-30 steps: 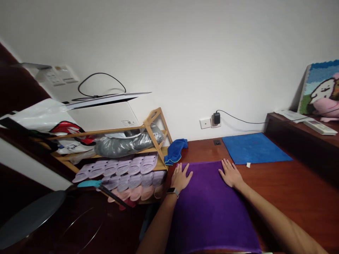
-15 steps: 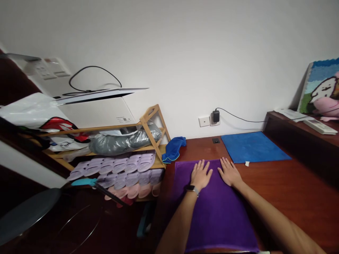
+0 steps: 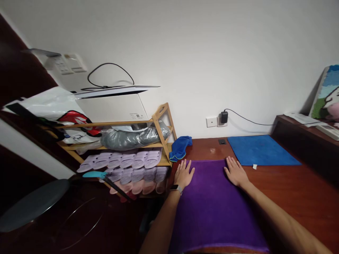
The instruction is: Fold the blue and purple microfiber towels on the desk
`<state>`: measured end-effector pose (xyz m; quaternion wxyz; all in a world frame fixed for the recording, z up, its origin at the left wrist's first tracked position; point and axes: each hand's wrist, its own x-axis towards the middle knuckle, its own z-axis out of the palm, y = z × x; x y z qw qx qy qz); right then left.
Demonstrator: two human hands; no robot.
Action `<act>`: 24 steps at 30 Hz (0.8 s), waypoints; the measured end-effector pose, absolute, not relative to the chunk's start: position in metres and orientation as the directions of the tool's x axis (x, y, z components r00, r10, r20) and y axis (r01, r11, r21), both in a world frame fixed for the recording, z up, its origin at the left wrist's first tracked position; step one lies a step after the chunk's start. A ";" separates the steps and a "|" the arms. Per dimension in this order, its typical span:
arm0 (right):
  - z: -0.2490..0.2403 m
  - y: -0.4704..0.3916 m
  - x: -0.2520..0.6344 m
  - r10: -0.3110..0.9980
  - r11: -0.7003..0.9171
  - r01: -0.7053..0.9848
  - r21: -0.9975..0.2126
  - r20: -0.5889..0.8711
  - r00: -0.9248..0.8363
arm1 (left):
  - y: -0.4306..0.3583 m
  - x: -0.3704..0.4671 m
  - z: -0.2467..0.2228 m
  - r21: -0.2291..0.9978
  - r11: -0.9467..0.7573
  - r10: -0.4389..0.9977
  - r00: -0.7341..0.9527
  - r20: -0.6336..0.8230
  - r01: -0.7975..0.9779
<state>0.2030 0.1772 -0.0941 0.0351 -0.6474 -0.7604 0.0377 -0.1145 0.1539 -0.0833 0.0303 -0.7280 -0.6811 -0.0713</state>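
1. Grip: the left hand (image 3: 183, 175) and right hand (image 3: 236, 173) are open, palms down, on the far corners of the purple cloth (image 3: 212, 208).
2. The cloth lies flat on the table (image 3: 296, 190).
3. A flat blue cloth (image 3: 261, 150) is far right; a crumpled blue cloth (image 3: 180, 148) is far left, beside the shoe rack (image 3: 166, 150).

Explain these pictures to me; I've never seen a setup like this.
There is no robot here: two bare hands work in view of one camera worn on the person's head. The left hand and right hand rest flat near the far corners of a spread purple cloth; neither grips anything. The cloth lies on a reddish-brown table. Beyond it lie a flat blue cloth, to the right, and a crumpled blue cloth, beside the wooden rack.
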 end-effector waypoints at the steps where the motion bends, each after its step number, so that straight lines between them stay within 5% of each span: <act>1: -0.096 0.176 0.203 0.987 0.162 0.979 -0.121 0.014 -0.162 | 0.154 -0.116 -0.083 0.047 -0.071 0.986 0.063 0.151 0.996; 10: -0.101 0.173 0.203 0.987 0.158 0.972 -0.172 0.026 -0.156 | 0.149 -0.069 -0.059 -0.023 -0.227 0.942 0.226 0.249 0.974; 15: -0.101 0.173 0.206 0.986 0.169 0.971 -0.167 0.037 -0.165 | 0.142 0.035 -0.075 0.112 -0.406 0.897 0.372 0.237 0.907; 18: -0.102 0.173 0.206 0.986 0.165 0.972 -0.169 0.034 -0.161 | 0.141 0.042 -0.083 0.167 -0.370 0.924 0.345 0.164 0.914; 24: -0.102 0.173 0.206 0.989 0.147 0.975 -0.167 0.030 -0.144 | 0.140 -0.076 -0.075 0.091 -0.122 0.991 0.116 0.069 0.988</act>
